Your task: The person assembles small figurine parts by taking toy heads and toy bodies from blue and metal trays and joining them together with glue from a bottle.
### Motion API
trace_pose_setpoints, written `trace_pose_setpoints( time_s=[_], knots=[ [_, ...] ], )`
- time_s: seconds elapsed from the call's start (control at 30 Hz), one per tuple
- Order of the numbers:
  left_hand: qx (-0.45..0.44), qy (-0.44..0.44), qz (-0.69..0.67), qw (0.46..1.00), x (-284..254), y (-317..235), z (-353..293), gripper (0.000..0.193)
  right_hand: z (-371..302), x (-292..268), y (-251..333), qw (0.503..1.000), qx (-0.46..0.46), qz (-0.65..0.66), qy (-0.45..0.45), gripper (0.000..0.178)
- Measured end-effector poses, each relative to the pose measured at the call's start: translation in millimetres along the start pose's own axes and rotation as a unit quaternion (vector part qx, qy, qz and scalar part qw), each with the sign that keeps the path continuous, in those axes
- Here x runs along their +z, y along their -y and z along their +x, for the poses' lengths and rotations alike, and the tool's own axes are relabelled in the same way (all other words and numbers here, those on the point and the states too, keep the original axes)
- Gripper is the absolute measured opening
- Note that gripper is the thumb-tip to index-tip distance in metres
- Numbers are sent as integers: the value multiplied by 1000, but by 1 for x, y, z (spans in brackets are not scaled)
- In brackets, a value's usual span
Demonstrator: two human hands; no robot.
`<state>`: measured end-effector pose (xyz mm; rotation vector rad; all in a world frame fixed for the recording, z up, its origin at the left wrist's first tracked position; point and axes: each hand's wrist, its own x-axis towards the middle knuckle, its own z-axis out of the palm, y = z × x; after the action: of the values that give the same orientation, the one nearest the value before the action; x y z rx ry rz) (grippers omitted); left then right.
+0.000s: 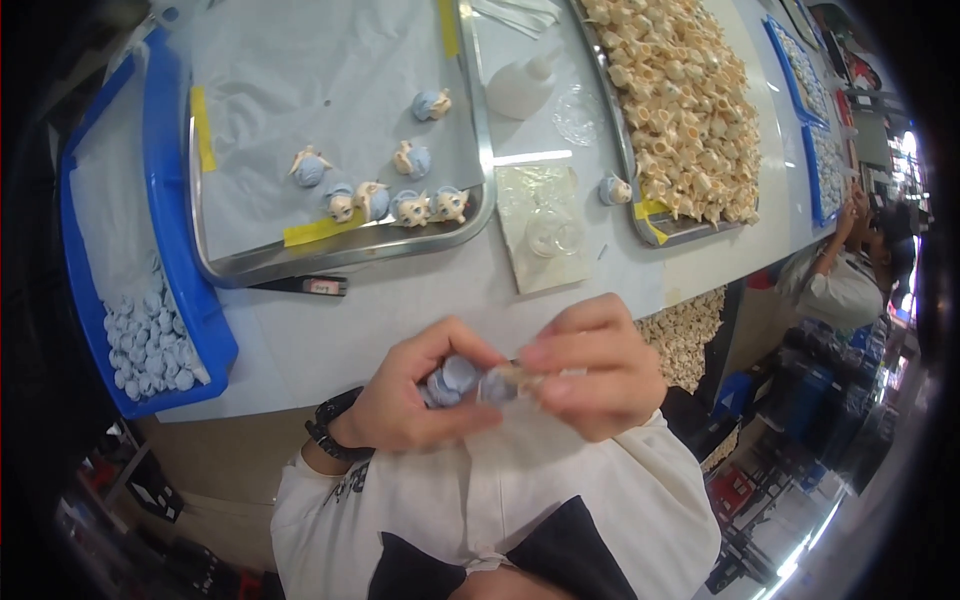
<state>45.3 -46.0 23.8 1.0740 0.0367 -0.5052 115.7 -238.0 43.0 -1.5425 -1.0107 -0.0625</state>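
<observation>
My left hand (405,392) is closed around several small pale-blue rounded pieces (452,380), like the doll-hair caps in the blue bin. My right hand (603,372) pinches a small cream piece (522,378), apparently a doll head, against a pale-blue part at the left fingertips. Motion blurs where they meet, so I cannot tell how the two fit. Beyond my hands, several small doll heads (411,208) with cream faces and pale-blue hair lie on the lined metal tray (486,160). Another doll head (614,190) rests alone to the right.
At left, a blue bin (212,335) holds pale-blue caps (150,340). A tray at right is heaped with cream pieces (690,120). Between the trays stand a squeeze bottle (522,88) and a clear round dish (555,235) on a pad (530,278). A co-worker (840,280) sits far right.
</observation>
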Motion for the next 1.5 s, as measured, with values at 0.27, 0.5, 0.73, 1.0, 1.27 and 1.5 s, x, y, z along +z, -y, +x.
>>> trace_pose_setpoints(
  time_s=[0.27,0.5,0.73,1.0,1.27,1.5],
  knots=[
    [32,63,-83,994,1,4,-1,36,12,-1,-2,982,62,156,84,11],
    [116,10,51,992,5,6,-5,38,-2,11,0,990,66,125,8,24],
    [215,24,111,970,-1,4,1,38,0,5,-9,990,93,100,45,34],
    [125,-33,48,990,-8,7,-1,40,14,-34,11,928,127,-167,-307,27],
    [79,-101,10,992,-3,3,0,36,20,-37,-19,948,169,-270,4,31],
    [23,-104,-12,994,-2,-5,1,42,20,-35,-26,941,130,-311,42,31]
  ],
)
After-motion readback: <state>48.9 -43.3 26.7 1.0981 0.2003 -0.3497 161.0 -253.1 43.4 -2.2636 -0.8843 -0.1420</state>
